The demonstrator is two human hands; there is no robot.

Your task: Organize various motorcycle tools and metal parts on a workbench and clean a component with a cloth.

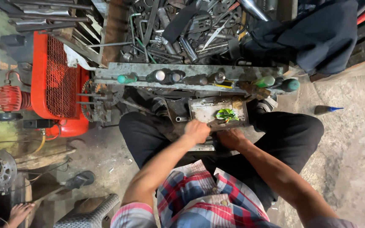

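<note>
Your left hand (197,131) & right hand (232,138), both curled shut on the metal box's (219,113) near edge, betw. your knees. Prob. heavy, stiff, greasy: hold the rim w/ both.

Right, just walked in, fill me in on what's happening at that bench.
A person in dark trousers and a plaid shirt sits on the workshop floor, both hands low at a small grimy metal block with green wires on it. The left hand is a closed fist at its near edge; the right hand rests just beside it. What either grips is hidden. A rack of screwdrivers stands in front, an orange compressor to the left.
</note>
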